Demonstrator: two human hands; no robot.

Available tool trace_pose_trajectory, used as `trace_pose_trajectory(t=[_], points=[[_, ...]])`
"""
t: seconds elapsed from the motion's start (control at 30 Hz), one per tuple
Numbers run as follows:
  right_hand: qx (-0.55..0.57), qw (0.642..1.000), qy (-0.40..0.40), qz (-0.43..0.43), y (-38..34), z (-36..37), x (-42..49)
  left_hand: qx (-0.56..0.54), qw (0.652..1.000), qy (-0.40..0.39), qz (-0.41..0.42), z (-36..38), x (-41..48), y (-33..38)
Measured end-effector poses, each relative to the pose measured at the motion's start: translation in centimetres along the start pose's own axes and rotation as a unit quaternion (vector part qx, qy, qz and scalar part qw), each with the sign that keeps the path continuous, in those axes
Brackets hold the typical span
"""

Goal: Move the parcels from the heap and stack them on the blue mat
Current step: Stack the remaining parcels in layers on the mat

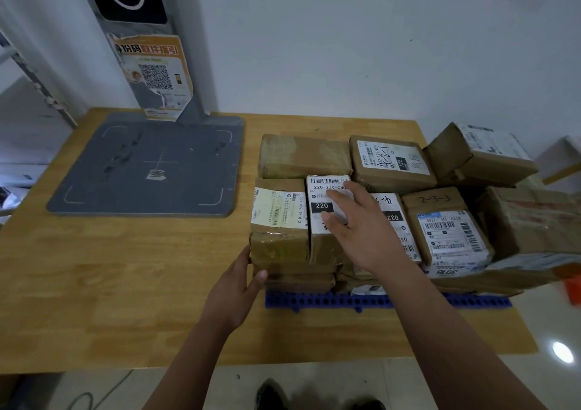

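From the head camera, brown parcels (393, 202) are seen packed close together in a stack on the blue mat (330, 301), which is laid on the right part of the wooden table (125, 284). The left hand (242, 284) is pressed flat and open against the near left corner of the stack, and the right hand (358, 224) is laid with fingers spread on the parcel marked 220 (320, 196), with nothing gripped. A grey scanner pad (151, 164) is seen on the left of the table, well apart from the mat.
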State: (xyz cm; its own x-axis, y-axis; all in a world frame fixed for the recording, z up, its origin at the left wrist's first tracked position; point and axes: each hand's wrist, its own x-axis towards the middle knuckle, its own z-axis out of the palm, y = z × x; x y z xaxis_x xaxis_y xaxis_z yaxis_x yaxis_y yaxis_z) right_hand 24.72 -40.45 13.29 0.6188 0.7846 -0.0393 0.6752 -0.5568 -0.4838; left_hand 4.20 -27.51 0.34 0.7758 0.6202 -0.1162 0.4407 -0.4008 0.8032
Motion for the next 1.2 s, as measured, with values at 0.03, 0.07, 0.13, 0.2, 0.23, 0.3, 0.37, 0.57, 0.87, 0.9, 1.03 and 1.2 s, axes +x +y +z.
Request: trace_pose_trajectory(t=[0.03,0.07,0.13,0.2,0.23,0.3,0.37,0.57,0.87,0.9,1.03,1.2], points=[[0.001,1.000,0.000,-0.001,0.0,0.0,0.0,-0.001,1.000,-0.005,0.003,-0.1,0.0,-0.2],[0.002,1.000,0.000,-0.002,0.1,-0.1,0.0,0.001,1.000,-0.007,0.005,-0.2,0.0,-0.4],[0.005,1.000,0.002,-0.005,0.2,-0.1,-0.1,0.004,1.000,-0.002,0.011,-0.3,0.1,-0.6],[0.009,1.000,0.002,-0.006,0.4,-0.1,-0.1,0.000,1.000,0.002,0.015,-0.4,0.4,-0.4],[0.011,1.000,0.002,-0.005,0.4,0.0,-0.2,-0.007,1.000,0.003,0.014,-0.4,0.5,-0.3],[0.013,1.000,0.003,-0.004,0.4,0.1,-0.2,-0.022,1.000,0.012,0.008,-0.4,0.6,-0.2],[0.012,1.000,0.001,-0.004,0.3,0.2,-0.1,-0.018,1.000,0.020,0.007,-0.5,0.6,-0.2],[0.008,1.000,0.001,-0.008,0.3,0.1,-0.2,0.017,0.999,0.033,0.019,-0.3,0.3,0.0],[0.021,1.000,0.009,-0.007,0.5,-0.1,-0.2,0.086,0.995,0.019,0.053,-0.6,0.4,-0.6],[0.020,1.000,0.009,-0.005,0.6,-0.2,-0.2,0.091,0.994,0.022,0.058,-0.9,0.5,-0.5],[0.001,1.000,0.009,-0.007,0.7,-0.6,-0.2,0.117,0.989,0.057,0.074,-2.1,0.8,0.1],[-0.017,1.000,0.003,-0.004,1.0,-0.6,-0.5,0.213,0.970,0.054,0.102,-3.2,1.8,1.1]])
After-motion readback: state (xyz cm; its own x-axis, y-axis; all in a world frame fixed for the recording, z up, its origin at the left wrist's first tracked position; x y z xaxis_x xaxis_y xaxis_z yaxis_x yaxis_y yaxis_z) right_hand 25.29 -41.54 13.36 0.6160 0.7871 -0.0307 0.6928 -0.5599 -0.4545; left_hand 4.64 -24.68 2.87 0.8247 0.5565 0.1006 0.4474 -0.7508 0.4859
